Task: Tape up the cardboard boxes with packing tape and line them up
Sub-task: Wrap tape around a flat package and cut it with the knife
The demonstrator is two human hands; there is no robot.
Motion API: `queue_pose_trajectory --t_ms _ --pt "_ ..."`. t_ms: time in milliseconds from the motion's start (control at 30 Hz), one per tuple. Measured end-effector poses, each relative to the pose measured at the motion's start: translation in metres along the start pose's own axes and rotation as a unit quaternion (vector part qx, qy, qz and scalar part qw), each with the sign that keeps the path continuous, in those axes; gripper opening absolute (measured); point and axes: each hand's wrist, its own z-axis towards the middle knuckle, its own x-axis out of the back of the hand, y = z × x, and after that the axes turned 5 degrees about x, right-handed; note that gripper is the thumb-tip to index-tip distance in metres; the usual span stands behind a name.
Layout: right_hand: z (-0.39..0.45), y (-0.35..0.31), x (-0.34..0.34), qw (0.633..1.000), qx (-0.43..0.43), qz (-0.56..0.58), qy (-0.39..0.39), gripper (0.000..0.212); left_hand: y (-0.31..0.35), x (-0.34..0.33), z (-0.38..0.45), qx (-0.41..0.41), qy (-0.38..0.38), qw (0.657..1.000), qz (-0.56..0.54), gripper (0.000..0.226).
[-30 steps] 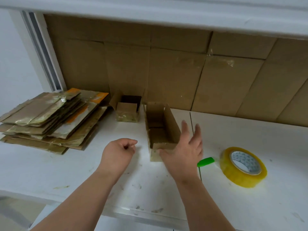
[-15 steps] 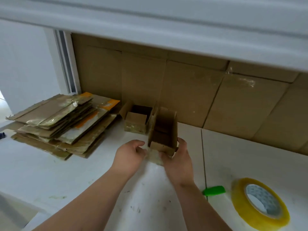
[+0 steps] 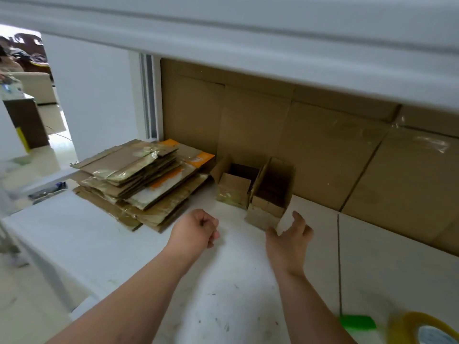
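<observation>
A doorway at far left opens onto another room, blurred. On the white table (image 3: pixel 82 234), a stack of flattened cardboard (image 3: pixel 139 181) is seen toward the left, several sheets bearing glossy tape and orange patches. Just right of the stack, two small open-topped cardboard boxes are set side by side against the cardboard-lined back wall (image 3: pixel 323 155): the left box (image 3: pixel 233 192), with shiny tape on its near face, and the right box (image 3: pixel 269 202), touching it or nearly so, standing a little nearer the viewer.

The left hand (image 3: pixel 192 234) is held over the table in front of the stack's near corner, fingers curled into a loose fist, nothing gripped. The right hand (image 3: pixel 289 242) is held just short of the right box's near corner, fingers spread and relaxed, thumb toward the box; contact cannot be confirmed, and nothing is gripped.

At the lower right edge, a green object (image 3: pixel 357 322) lies on the table, and beside it a roll of yellowish packing tape (image 3: pixel 422 328), partly cut off and blurred.
</observation>
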Motion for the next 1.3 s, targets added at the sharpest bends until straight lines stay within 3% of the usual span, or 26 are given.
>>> queue_pose_trajectory --t_ms 133,300,400,467,567,733,833,1000,1133,1167,1267,1300 --pt "-0.019 -0.007 -0.014 0.997 0.048 -0.022 0.051 0.062 -0.004 0.020 0.007 -0.014 0.036 0.998 0.040 0.040" --pt "-0.044 -0.041 -0.052 0.994 0.093 -0.056 0.006 0.045 -0.009 0.063 0.017 -0.038 0.075 0.994 0.070 0.057" --pt "-0.062 -0.067 -0.087 0.992 0.114 -0.045 -0.026 0.039 -0.020 0.102 0.023 -0.052 0.090 0.991 0.080 0.044" --pt "-0.072 -0.086 -0.111 0.990 0.134 -0.030 -0.045 0.036 -0.028 0.130 0.029 -0.064 0.088 0.992 0.057 0.009" --pt "-0.084 -0.112 -0.145 0.984 0.165 -0.007 -0.060 0.032 -0.040 0.174 0.039 -0.077 0.103 0.991 0.021 0.051" --pt "-0.098 -0.142 -0.193 0.980 0.188 0.007 -0.068 0.027 -0.066 0.237 0.053 -0.056 0.159 0.986 -0.011 0.014" --pt "-0.101 -0.157 -0.214 0.975 0.209 -0.029 -0.067 0.028 -0.072 0.258 0.058 -0.040 0.157 0.987 -0.007 0.006" --pt "-0.095 -0.182 -0.237 0.945 0.275 -0.151 -0.090 0.039 -0.076 0.272 0.072 -0.010 0.164 0.983 0.086 0.016" --pt "-0.082 -0.189 -0.255 0.913 0.265 -0.258 -0.173 0.059 -0.084 0.277 0.080 0.016 0.035 0.989 0.145 0.066" --pt "-0.079 -0.189 -0.258 0.908 0.261 -0.275 -0.177 0.056 -0.083 0.278 0.081 0.024 0.025 0.988 0.153 0.062" --pt "-0.074 -0.185 -0.258 0.912 0.256 -0.281 -0.157 0.038 -0.080 0.282 0.085 0.029 0.083 0.985 0.146 0.017" --pt "-0.073 -0.184 -0.257 0.912 0.261 -0.277 -0.152 0.035 -0.080 0.282 0.088 0.025 0.089 0.984 0.150 0.016"
